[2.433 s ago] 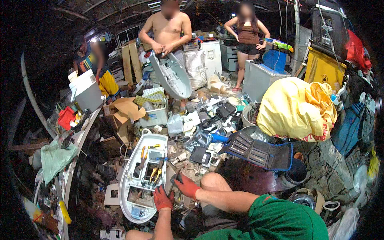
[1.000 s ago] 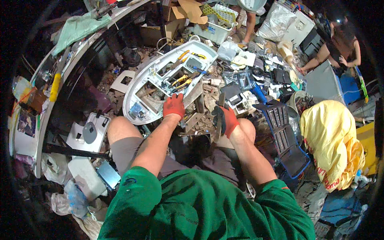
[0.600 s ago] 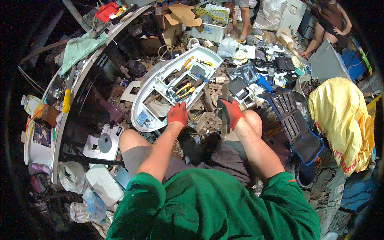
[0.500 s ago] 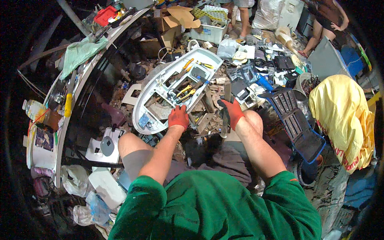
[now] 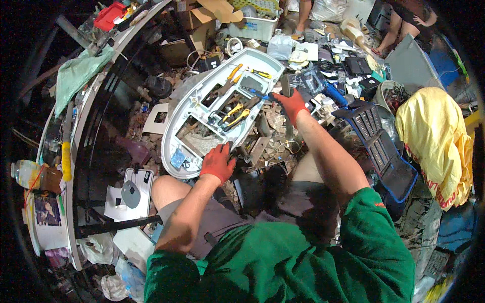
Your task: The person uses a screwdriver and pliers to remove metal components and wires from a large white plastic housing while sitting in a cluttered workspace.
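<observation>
A pale plastic casing [image 5: 172, 134] lies tilted before me, with hand tools in its openings: yellow-handled pliers [image 5: 237, 119], orange-handled pliers [image 5: 235, 71] and a blue-handled tool [image 5: 259, 94]. My left hand [image 5: 218, 164], in a red and black glove, sits at the casing's near edge. Its fingers are curled, and what they hold, if anything, is hidden. Gloved the same way, my right hand [image 5: 292, 105] is closed round an upright, flat grey-brown bar [image 5: 288, 130], which shows above and below the fist. Its thumb side is close to the blue-handled tool; whether they touch is unclear.
Loose electronics [image 5: 358, 73] spread beyond my right hand. An opened dark tool pouch [image 5: 371, 144] and a yellow sack [image 5: 429, 136] stand at right. A long curved rail [image 5: 101, 96] runs along the left. Another person's hand [image 5: 423, 20] shows at the far right.
My right hand has moved forward to the casing's right side, carrying the grey-brown bar with it. My left hand stays by the near edge. The whole view has shifted slightly.
</observation>
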Motion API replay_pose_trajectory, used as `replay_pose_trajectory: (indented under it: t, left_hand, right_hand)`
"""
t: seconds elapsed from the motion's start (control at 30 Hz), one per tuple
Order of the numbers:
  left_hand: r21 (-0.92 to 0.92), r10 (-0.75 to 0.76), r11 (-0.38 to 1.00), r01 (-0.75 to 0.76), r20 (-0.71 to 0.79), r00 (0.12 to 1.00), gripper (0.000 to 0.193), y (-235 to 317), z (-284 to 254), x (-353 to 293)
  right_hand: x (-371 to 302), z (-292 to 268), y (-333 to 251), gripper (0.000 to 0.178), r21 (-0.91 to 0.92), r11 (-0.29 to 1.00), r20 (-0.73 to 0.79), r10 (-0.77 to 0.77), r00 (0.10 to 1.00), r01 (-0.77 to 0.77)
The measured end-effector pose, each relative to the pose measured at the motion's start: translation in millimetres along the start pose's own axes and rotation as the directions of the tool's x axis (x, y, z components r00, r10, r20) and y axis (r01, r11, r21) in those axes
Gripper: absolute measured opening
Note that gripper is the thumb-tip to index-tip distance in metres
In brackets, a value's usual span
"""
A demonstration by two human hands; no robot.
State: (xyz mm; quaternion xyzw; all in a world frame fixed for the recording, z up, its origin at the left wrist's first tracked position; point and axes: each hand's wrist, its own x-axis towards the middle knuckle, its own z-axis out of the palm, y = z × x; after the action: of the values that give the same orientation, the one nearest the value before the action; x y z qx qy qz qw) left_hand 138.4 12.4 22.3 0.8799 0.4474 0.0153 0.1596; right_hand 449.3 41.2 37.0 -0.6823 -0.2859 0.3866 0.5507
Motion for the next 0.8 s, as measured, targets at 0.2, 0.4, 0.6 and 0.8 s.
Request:
replay_pose_trajectory:
  t: [0.2,0.4,0.6,0.8]
  left_hand:
    - [-0.009,0.03,1.0,-0.03,0.017,0.999,0.059,-28,1,-9]
    - [-0.1,-0.055,0.993,0.057,0.019,0.998,0.05,-27,-2,-4]
    - [-0.238,-0.162,0.97,0.052,-0.474,0.866,0.043,-74,-38,-13]
    - [-0.394,-0.157,0.916,0.073,-0.184,0.97,0.047,-109,-95,-17]
  right_hand:
    - [22,28,13,0.052,-0.1,0.993,0.043,0.061,0.997,-0.057]
    - [20,39,23,0.034,-0.001,0.995,0.071,0.101,0.992,-0.101]
    - [8,0,14,0.035,0.226,0.969,-0.001,0.105,0.994,-0.102]
    - [-34,0,-11,0.025,0.278,0.961,0.107,-0.033,0.994,0.002]
